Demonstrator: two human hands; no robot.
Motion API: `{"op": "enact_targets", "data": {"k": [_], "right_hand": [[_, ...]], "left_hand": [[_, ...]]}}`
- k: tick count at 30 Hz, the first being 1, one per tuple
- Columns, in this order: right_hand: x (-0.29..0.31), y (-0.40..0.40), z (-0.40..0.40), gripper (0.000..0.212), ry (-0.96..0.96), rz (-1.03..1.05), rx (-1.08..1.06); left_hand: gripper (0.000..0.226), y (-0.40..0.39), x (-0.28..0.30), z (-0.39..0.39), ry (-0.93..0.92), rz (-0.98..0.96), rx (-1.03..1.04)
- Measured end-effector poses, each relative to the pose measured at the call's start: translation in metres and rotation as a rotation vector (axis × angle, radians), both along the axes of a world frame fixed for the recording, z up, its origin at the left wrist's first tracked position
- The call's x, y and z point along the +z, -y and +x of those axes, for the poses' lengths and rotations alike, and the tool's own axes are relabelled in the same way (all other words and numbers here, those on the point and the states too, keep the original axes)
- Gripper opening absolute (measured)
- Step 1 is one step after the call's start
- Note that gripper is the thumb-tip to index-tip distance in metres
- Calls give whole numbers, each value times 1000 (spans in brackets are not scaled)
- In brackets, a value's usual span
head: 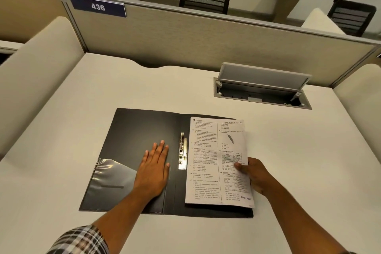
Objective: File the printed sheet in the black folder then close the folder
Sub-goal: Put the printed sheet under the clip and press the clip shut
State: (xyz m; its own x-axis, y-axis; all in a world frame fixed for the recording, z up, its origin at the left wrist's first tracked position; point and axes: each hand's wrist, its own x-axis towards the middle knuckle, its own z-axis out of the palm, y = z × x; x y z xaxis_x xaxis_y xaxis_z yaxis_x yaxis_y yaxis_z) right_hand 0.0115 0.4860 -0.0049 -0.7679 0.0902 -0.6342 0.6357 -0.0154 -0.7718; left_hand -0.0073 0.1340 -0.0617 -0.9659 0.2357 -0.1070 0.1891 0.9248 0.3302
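Note:
The black folder [132, 130] lies open on the desk, its left flap carrying a clear plastic pocket [107, 183]. A metal clip [182, 151] runs along the spine, and its lever looks raised. The printed sheet [210, 171] lies over the right flap, its left edge beside the clip. My left hand [153, 171] rests flat, fingers spread, on the left flap. My right hand [254, 177] pinches the sheet's right edge, thumb on top.
The folder sits on a cream desk [61, 130]. An open cable box with a raised grey lid [261, 86] is set into the desk at the back right. A beige partition [206, 37] labelled 436 closes the far side, with side panels left and right.

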Motion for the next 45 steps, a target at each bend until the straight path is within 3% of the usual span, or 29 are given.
{"op": "enact_targets", "data": {"k": [37,45], "right_hand": [[-1,17,-23,22,22,139,90],[6,19,-23,30,-26,190,142]], "left_hand": [[82,1,0,0,21,-27,5],[83,0,1,-1,19,-12,7]]}}
